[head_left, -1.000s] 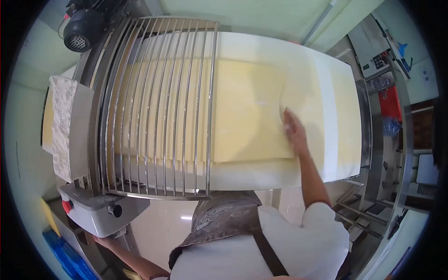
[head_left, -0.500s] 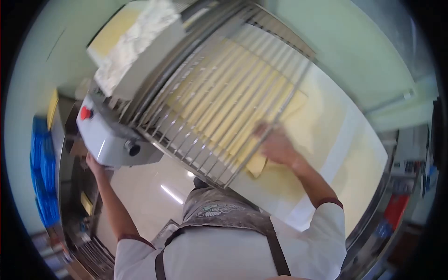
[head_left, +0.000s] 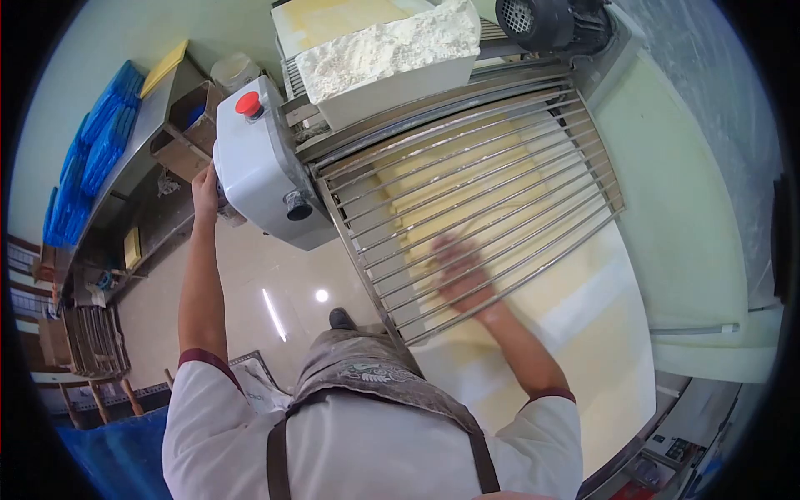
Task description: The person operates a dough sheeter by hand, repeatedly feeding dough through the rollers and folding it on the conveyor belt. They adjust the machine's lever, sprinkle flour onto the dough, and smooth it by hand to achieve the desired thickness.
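A dough sheeter with a grey-white housing [head_left: 262, 171] stands before me. Its barred metal guard [head_left: 373, 271] lies over a pale yellow sheet of dough [head_left: 467, 179] on the belt [head_left: 583, 333]. My right hand [head_left: 462, 271] reaches beneath the guard, fingers stretched toward the dough's near edge and somewhat blurred behind the bars. At the far left side of the housing, my left hand [head_left: 205, 187] is closed at its edge; what it grips is hidden behind the machine.
A white bin heaped with flour [head_left: 392, 50] sits above the rollers. The housing carries a red button [head_left: 248, 104] and a black knob [head_left: 297, 205]. Left are a metal shelf with a cardboard box [head_left: 185, 125] and blue plastic bundles [head_left: 100, 158]. A dark motor [head_left: 554, 23] stands at the back right.
My view has turned, so the machine appears rotated. The dough has moved farther in under the guard, and my right hand has followed it beneath the bars. My left hand stays at the housing.
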`<move>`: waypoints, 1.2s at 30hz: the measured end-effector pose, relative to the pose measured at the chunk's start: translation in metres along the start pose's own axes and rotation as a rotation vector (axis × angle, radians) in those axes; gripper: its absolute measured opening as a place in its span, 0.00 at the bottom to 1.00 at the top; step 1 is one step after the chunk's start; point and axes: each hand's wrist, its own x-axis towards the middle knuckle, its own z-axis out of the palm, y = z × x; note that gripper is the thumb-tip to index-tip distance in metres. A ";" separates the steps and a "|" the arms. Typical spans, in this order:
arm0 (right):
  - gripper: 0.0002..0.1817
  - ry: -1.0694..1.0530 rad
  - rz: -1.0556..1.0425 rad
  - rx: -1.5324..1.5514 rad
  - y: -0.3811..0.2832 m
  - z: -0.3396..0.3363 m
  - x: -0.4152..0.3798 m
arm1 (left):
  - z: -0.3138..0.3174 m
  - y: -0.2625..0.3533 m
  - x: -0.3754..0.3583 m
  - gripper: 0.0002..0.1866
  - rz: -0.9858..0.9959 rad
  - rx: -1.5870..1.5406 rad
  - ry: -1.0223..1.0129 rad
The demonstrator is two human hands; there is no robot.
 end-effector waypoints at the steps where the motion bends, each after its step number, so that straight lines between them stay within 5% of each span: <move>1: 0.35 -0.056 -0.047 0.033 -0.014 -0.006 -0.005 | 0.000 0.000 -0.002 0.24 -0.011 0.019 0.008; 3: 0.33 -0.161 -0.132 0.097 -0.037 -0.025 -0.011 | -0.001 0.002 0.000 0.24 -0.025 0.058 0.016; 7: 0.24 -0.134 0.374 0.022 -0.010 -0.050 -0.044 | 0.003 0.003 -0.001 0.25 -0.001 0.035 0.021; 8: 0.25 0.098 0.500 0.051 0.008 -0.053 -0.064 | 0.002 0.006 -0.001 0.25 -0.030 0.054 0.007; 9: 0.29 -0.021 0.713 -0.004 0.015 -0.074 -0.073 | 0.000 0.008 -0.002 0.25 -0.060 0.073 -0.006; 10: 0.31 0.170 0.682 -0.277 0.031 -0.057 -0.128 | 0.001 0.009 -0.004 0.25 -0.040 0.054 0.001; 12: 0.32 0.168 1.105 -0.373 0.022 -0.084 -0.144 | 0.005 0.012 -0.006 0.25 0.006 0.016 0.016; 15: 0.31 0.338 1.281 -0.388 -0.011 -0.107 -0.133 | 0.010 0.017 -0.007 0.24 -0.012 0.052 0.059; 19: 0.27 0.423 1.071 -0.292 -0.067 -0.081 -0.042 | 0.005 0.022 -0.008 0.27 -0.065 0.087 0.030; 25: 0.30 0.495 0.504 0.536 -0.171 -0.023 0.168 | 0.004 0.020 -0.008 0.25 -0.078 0.017 -0.003; 28: 0.29 0.578 0.550 0.746 -0.184 0.023 0.223 | -0.001 0.011 -0.010 0.25 -0.023 -0.052 -0.098; 30: 0.26 0.956 0.719 0.873 -0.188 0.020 0.260 | -0.012 -0.007 -0.009 0.26 -0.038 -0.138 -0.256; 32: 0.24 1.017 0.670 1.172 -0.178 0.017 0.268 | -0.030 -0.028 -0.009 0.26 -0.045 -0.282 -0.469; 36: 0.23 1.170 0.719 1.180 -0.179 0.017 0.277 | -0.026 -0.083 -0.010 0.24 0.075 -0.446 -0.664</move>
